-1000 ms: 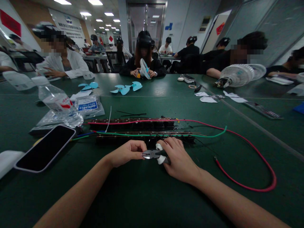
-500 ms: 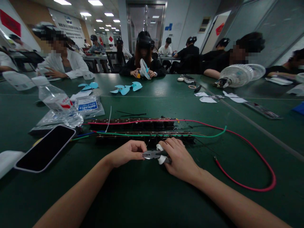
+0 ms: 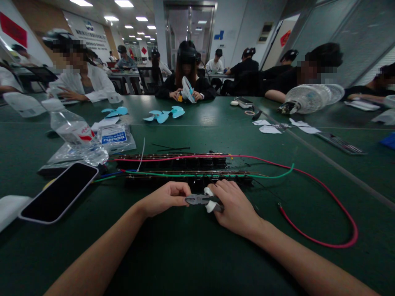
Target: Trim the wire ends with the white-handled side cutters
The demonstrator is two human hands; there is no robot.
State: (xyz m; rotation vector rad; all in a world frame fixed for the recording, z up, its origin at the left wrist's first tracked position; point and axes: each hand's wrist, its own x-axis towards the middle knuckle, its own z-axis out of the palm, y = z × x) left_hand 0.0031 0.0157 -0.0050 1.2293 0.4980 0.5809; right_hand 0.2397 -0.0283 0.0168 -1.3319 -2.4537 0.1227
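Pliers [image 3: 197, 200] with white-and-dark handles are in my right hand [image 3: 236, 207], their jaws pointing left. The fingers of my left hand [image 3: 168, 199] are pinched at the tip of the jaws; whatever they hold there is too small to make out. Just beyond my hands lie two long black strips with metal rails, a near one [image 3: 148, 177] and a far one [image 3: 148, 161]. A green wire [image 3: 185, 176] runs along the near strip, and a red cable [image 3: 256, 158] along the far one, looping round to the right. A white zip tie [image 3: 141, 154] stands up from the strips.
At left are a phone [image 3: 60, 193], a clear plastic bottle [image 3: 72, 129] and a plastic bag with a blue label [image 3: 114, 135]. Light-blue fan blades [image 3: 159, 116] lie farther back. White fan cages [image 3: 305, 98] stand at back right. Several people sit round the table.
The plier handles have closed slightly and the jaws appear more nearly together. Both hands have stayed in almost the same place.
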